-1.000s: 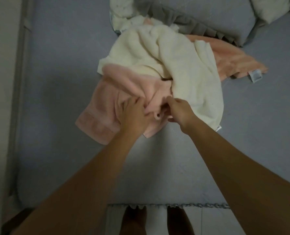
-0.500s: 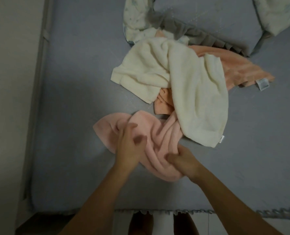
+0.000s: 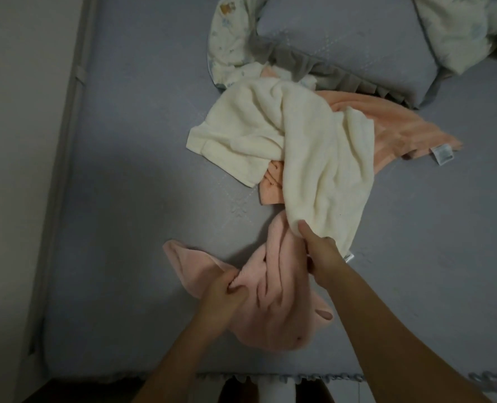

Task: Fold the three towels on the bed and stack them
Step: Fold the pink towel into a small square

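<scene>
A crumpled pale pink towel (image 3: 273,303) lies near the front edge of the grey bed (image 3: 131,181). My left hand (image 3: 221,301) pinches a fold of it at its left side. My right hand (image 3: 319,257) grips its upper part, just below the lower corner of the cream towel (image 3: 308,158). The cream towel lies rumpled further back and covers part of an orange towel (image 3: 392,132), whose white label shows at the right. A small bit of the orange towel also pokes out under the cream one.
A grey ruffled pillow (image 3: 349,50) and a light patterned pillow (image 3: 229,39) lie at the head of the bed. Another patterned cushion (image 3: 468,27) is at the top right. A wall (image 3: 17,170) runs along the left side. Feet show below the bed's front edge.
The pink towel has been pulled out from under the cream towel towards the bed's front edge. Both hands moved with it, and my right hand has shifted up to its upper part.
</scene>
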